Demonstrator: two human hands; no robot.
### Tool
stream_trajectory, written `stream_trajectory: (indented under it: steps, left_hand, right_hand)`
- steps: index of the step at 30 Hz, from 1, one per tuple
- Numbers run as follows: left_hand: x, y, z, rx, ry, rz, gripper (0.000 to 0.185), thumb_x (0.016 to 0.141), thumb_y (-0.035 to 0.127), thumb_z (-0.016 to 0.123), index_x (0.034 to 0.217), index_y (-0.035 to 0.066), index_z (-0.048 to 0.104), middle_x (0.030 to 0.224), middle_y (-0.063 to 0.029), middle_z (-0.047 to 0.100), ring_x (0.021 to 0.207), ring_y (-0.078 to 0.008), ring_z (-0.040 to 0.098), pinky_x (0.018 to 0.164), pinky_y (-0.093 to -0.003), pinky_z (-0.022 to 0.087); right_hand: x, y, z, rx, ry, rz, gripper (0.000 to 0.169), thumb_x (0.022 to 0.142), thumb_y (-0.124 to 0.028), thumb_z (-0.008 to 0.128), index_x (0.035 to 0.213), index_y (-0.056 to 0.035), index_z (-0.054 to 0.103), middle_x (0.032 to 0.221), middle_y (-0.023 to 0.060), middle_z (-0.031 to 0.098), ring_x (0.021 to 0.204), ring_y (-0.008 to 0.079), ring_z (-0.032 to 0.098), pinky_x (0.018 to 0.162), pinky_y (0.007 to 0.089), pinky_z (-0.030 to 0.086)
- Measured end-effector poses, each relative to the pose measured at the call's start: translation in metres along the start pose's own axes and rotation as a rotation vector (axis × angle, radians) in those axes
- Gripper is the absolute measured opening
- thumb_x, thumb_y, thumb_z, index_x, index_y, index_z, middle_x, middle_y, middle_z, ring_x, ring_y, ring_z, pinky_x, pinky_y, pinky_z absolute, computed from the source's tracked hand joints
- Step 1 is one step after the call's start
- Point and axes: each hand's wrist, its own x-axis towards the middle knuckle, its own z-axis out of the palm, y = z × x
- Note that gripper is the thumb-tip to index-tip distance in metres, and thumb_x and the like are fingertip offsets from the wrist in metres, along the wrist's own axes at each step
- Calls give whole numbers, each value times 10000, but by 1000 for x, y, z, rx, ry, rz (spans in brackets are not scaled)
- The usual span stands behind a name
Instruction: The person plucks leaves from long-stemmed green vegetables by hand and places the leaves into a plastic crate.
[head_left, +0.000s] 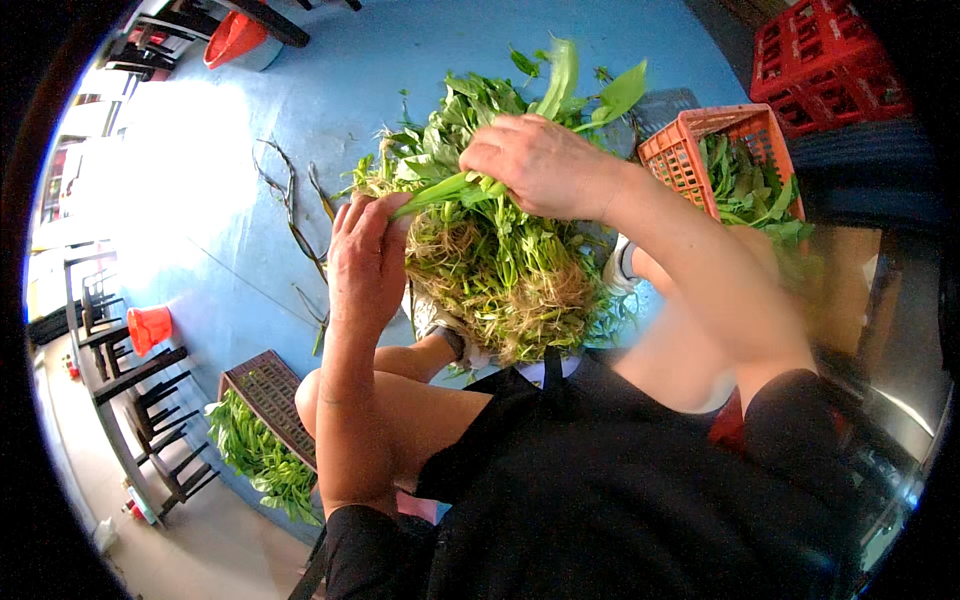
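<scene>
Between both hands, above a large heap of leafy greens with roots (517, 277), a light green leafy stalk (450, 190) is stretched. My left hand (369, 255) pinches its lower end between thumb and fingers. Around the stalk's middle, my right hand (536, 161) is closed, and broad leaves (561, 79) stick out beyond it. The heap lies on the blue floor between my feet, its brown roots turned mostly toward me. What the fingertips of my right hand do under the leaves is partly hidden.
An orange plastic crate (679, 161) with greens stands at the right, near stacked red crates (829, 67). A brown crate (277, 397) of greens is at lower left. Dark twisted strands (289, 195) lie left of the heap. Red buckets (150, 328) and dark stools are farther left.
</scene>
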Motion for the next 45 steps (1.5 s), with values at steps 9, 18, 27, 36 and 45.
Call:
stream_trajectory:
  steps: [9,18,27,36,45]
  left_hand:
    - [-2,5,19,60,-59,-218,184,946,166,484,1036,19,549,950,-212,599,878,-410,583,761,-482,466]
    - [26,25,26,133,3,-387,263,921,248,444,926,17,570,892,-206,620,852,-398,603,771,-489,467]
    - [17,23,34,-463,-52,-487,285,927,287,501,978,43,638,784,-100,611,717,-213,588,653,-348,453]
    - [-15,-145,116,241,-145,-295,521,910,397,565,1197,-38,565,880,-193,619,830,-292,599,721,-396,482]
    - [-125,-74,268,-796,-523,-1486,145,883,195,617,936,60,622,753,-33,576,662,-185,553,534,-334,451]
  right_hand:
    - [9,4,3,351,15,647,203,855,-155,609,1046,-89,585,877,150,630,839,298,611,730,383,482]
    - [8,38,2,742,356,902,211,954,-216,557,1060,-40,603,851,50,652,770,132,569,693,295,466]
    - [3,-17,9,-72,140,-59,382,670,-1,637,1048,-47,610,1004,95,627,1003,261,559,855,356,497]
    - [-33,3,-110,249,210,665,156,883,-107,578,1031,-124,623,808,91,595,799,250,547,751,390,457]
    - [-278,112,-180,-466,231,520,320,757,18,600,1053,-97,639,1062,59,658,1041,274,599,934,390,462]
